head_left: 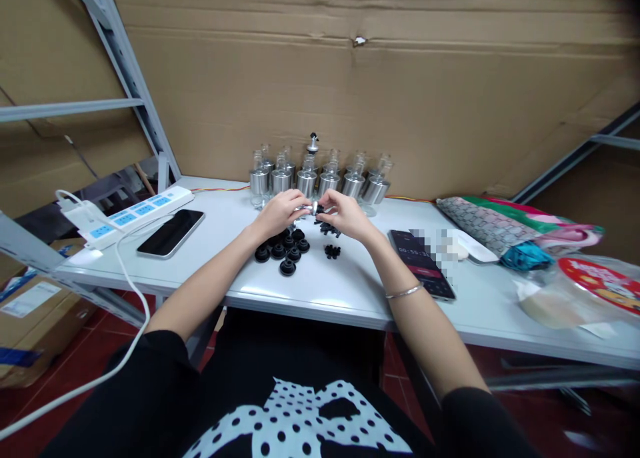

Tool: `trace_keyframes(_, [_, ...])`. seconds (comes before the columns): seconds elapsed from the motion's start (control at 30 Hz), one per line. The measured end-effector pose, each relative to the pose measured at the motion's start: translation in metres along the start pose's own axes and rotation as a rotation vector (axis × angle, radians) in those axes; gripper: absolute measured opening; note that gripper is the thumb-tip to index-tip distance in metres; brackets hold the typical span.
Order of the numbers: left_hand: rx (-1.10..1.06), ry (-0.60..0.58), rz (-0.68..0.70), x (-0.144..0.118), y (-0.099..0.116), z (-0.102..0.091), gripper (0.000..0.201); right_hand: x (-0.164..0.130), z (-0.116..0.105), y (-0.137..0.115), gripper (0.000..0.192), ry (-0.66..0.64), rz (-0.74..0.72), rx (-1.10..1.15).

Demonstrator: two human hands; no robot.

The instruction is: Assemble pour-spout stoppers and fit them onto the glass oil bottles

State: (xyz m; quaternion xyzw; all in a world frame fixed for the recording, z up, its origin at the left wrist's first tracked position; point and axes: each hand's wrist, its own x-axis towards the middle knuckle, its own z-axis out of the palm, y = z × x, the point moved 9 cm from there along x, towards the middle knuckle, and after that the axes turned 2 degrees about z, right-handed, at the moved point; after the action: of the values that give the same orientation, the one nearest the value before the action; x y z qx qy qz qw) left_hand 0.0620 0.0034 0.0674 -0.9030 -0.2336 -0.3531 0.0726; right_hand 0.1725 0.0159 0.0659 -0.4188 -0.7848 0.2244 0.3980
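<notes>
The left hand [285, 211] and right hand [344, 214] hold a small fitting [315, 209] in front of glass bottles [306, 181].

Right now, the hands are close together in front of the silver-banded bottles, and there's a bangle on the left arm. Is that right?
Not quite: the head view shows the bangle on the right arm, not the left. The rest holds: the left hand and right hand are close together in front of the silver-banded bottles.

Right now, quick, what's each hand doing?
Left hand: closed, holding a small silvery part.
Right hand: closed, apparently pinching a small black part.
</notes>
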Motion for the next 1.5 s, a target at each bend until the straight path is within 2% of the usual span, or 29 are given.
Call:
trace_keyframes(0.57, [-0.025,-0.046,-0.064,-0.003,-0.002,0.006,0.028,-0.001,0.001,0.006,0.018,0.001,0.028,-0.046])
trace_keyframes(0.73, [-0.021,0.022,-0.138,-0.002,-0.005,-0.002,0.037,-0.002,0.007,0.004,0.023,-0.061,0.066,0.056])
trace_keyframes(0.83, [-0.048,0.059,-0.141,-0.001,-0.001,-0.006,0.035,-0.002,0.01,0.002,0.029,-0.081,0.087,0.189])
trace_keyframes(0.93, [-0.058,0.068,-0.096,0.001,0.008,-0.007,0.036,-0.001,0.007,0.004,0.037,-0.025,0.119,0.267])
trace_keyframes(1.1, [0.072,0.079,-0.038,0.0,0.015,-0.005,0.042,-0.002,0.009,0.004,0.047,0.03,0.146,0.196])
trace_keyframes(1.2, [0.121,0.119,-0.029,0.0,0.014,-0.013,0.048,-0.003,0.011,-0.005,0.051,0.059,0.12,0.277])
trace_keyframes(1.33, [-0.086,0.175,-0.124,0.002,0.002,-0.033,0.052,-0.003,0.012,-0.025,0.053,0.114,0.033,0.26])
trace_keyframes(1.5, [-0.446,0.127,-0.326,0.004,-0.024,-0.042,0.046,0.001,0.015,-0.039,0.05,0.219,-0.065,0.102])
